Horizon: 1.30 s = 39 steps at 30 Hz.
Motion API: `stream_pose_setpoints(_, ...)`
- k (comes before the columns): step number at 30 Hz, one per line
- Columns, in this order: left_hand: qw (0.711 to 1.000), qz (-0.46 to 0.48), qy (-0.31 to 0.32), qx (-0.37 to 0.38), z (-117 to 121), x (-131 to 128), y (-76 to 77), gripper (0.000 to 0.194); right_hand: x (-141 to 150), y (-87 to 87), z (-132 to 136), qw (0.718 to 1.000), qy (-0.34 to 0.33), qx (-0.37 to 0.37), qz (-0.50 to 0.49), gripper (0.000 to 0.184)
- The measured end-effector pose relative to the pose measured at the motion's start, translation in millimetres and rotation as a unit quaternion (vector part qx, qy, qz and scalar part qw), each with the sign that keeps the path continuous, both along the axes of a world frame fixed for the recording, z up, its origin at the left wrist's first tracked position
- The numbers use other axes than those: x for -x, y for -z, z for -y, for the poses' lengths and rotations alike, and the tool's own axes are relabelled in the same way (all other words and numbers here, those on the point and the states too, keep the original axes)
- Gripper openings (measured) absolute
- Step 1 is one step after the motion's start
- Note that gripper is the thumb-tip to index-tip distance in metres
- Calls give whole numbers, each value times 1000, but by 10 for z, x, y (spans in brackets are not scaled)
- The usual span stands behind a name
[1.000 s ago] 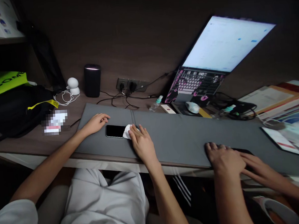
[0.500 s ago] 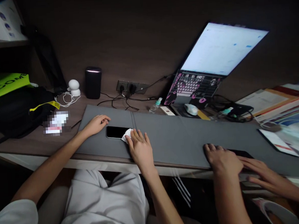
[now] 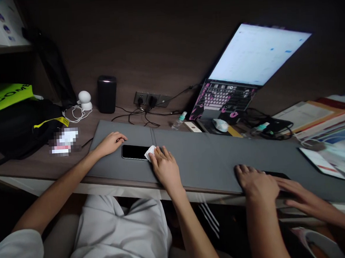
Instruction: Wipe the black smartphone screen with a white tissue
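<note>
1. Pressing a small white cloth (image 3: 150, 153) onto the right end of a black phone (image 3: 133, 151), the right hand (image 3: 165, 169) lies flat with its fingers together and stretched forward over the cloth.
2. Resting just beside the phone's left end, the left hand (image 3: 110, 142) is loosely curled, fingertips on the mat near the phone's top corner; it holds nothing that can be seen.
3. The phone lies face up, screen dark, lengthwise on a long grey desk mat (image 3: 197, 158), just left of the seam that runs across the mat.
4. The mat covers the front of a wooden desk (image 3: 31, 165).
5. Behind the mat, near the wall, stand a dark round speaker (image 3: 107, 93) and a small white round gadget (image 3: 84, 99) with a coil of white cable (image 3: 73, 113) beside it.
6. A black bag (image 3: 17, 128) with a yellow tag sits at the far left of the desk.
7. An open laptop (image 3: 239, 74) with a bright screen stands to the right, a pale mouse (image 3: 220, 125) in front of it.
8. Another person's two hands (image 3: 259, 182) rest on the mat well to the right, over a dark flat thing that is mostly hidden.
9. Papers and folders (image 3: 315, 120) are stacked at the far right.
</note>
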<state>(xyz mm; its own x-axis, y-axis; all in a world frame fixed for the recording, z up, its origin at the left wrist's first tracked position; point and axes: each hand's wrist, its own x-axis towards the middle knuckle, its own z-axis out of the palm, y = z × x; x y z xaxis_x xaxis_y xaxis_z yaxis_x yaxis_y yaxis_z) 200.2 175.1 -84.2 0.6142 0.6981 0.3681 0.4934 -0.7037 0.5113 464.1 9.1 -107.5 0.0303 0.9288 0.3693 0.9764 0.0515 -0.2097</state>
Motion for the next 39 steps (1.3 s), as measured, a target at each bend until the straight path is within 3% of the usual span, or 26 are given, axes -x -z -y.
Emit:
stream_pose_setpoints(4,1000,4,-3,4,-15,14,13,30,-109,50,-92,997,-31,11,-65,61)
stream_pose_setpoints(9,1000,-1,-2,3,-11,13,17,30,1,193,100,997,-28,-18,-71,63)
stream_pose_setpoints(19,1000,13,9,9,-13,55,1,31,174,-30,-259,998,-37,42,-30,74)
stream_pose_setpoints(26,1000,9,3,11,-27,35,40,30,173,205,51,998,-31,-19,-50,82)
stream_pose_setpoints(34,1000,14,8,15,-17,36,24,30,126,62,-209,998,-38,31,-43,78)
stream_pose_setpoints(39,1000,9,1,18,6,37,8,30,155,167,15,998,-35,-17,-46,85)
